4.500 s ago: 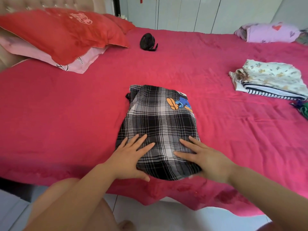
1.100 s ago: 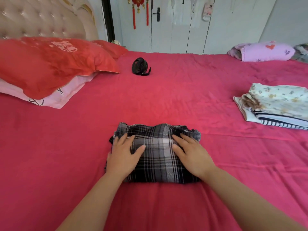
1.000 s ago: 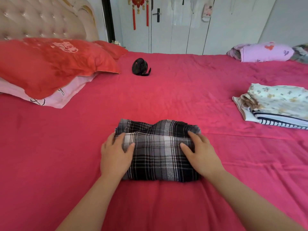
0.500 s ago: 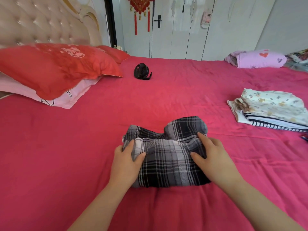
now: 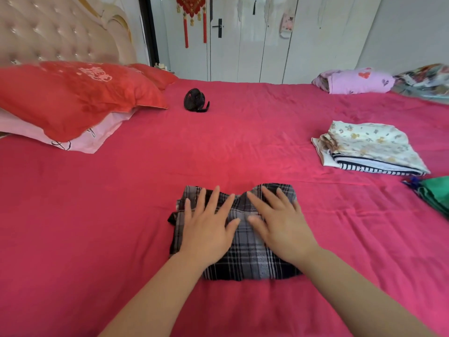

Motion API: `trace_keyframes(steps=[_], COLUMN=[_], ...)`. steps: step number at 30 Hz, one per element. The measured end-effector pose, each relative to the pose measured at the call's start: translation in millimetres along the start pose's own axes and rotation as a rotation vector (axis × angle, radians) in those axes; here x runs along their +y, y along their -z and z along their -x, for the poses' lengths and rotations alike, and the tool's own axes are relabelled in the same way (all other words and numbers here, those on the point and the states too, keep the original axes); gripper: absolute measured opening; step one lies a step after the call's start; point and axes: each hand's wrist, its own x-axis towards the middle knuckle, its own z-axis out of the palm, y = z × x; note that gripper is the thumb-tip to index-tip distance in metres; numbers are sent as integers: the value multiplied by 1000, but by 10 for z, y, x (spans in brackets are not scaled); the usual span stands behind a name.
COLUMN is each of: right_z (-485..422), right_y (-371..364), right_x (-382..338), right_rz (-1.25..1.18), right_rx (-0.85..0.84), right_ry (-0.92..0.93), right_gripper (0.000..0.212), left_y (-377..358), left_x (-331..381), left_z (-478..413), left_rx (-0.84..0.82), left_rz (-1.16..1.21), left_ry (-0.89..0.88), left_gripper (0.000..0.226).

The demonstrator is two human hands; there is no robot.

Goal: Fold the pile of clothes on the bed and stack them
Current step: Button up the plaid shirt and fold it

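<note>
A black-and-grey plaid garment [image 5: 245, 254] lies folded into a small bundle on the red bed sheet [image 5: 97, 215], near the front middle. My left hand [image 5: 209, 227] lies flat on its left half with fingers spread. My right hand [image 5: 279, 222] presses flat on its right half, fingers straight. A stack of folded clothes [image 5: 369, 149], floral on top and striped beneath, sits at the right. A green garment [image 5: 435, 195] shows at the right edge.
Red and pink pillows [image 5: 73, 100] lie at the left by the padded headboard. A small black fan [image 5: 195, 100] stands at the far middle. A purple bundle [image 5: 354, 80] and patterned fabric [image 5: 422, 81] lie at the far right.
The plaid garment was folded from a long shape into a short bundle. My hands moved from gripping its sides to lying flat on top of it.
</note>
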Motion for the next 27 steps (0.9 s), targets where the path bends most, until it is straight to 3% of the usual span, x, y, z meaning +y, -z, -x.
trace_keyframes(steps=[4, 11, 17, 19, 23, 27], right_z=[-42, -277, -263, -171, 60, 256], right_y=[-378, -631, -469, -368, -210, -185], right_x=[117, 246, 267, 294, 453, 489], right_rz=[81, 4, -93, -145, -276, -431], right_rx=[-222, -247, -290, -238, -83, -107], right_ry=[-94, -157, -138, -117, -242, -395], right_gripper=[55, 56, 58, 56, 58, 62], left_y=[-344, -627, -428, -289, -119, -117], left_x=[-194, -301, -286, -315, -333, -336], left_z=[-41, -147, -244, -232, -32, 143], left_rx=[-249, -237, -426, -385, -35, -152], left_rz=[-12, 30, 69, 95, 105, 327], left_ry=[144, 197, 187, 167, 313, 536], left_gripper=[63, 73, 68, 68, 67, 75])
